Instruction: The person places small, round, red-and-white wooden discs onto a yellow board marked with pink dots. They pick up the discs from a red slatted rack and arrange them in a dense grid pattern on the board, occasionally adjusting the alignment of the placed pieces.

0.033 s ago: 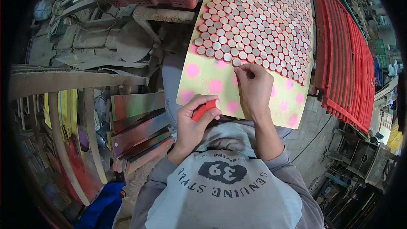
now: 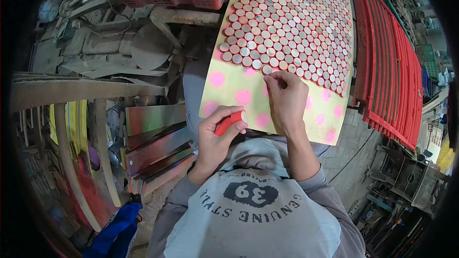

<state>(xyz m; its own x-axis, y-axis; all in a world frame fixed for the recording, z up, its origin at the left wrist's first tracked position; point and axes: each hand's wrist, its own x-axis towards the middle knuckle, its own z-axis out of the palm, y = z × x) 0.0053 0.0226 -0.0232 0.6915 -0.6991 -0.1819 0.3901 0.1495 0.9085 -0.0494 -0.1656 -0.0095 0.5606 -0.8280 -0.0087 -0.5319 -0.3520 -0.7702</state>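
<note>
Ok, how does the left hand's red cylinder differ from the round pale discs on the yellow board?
The red cylinder is held tilted in the left hand; the round pale discs lie flat on the yellow board. The cylinder shows mostly red side, the discs mostly pale faces. Both have red sides, pale ends.

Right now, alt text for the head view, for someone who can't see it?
A person's right hand is at the near edge of closely packed round discs on a pale board with pink spots; the left hand grips a red cylinder. Red slats are to the right.
</note>
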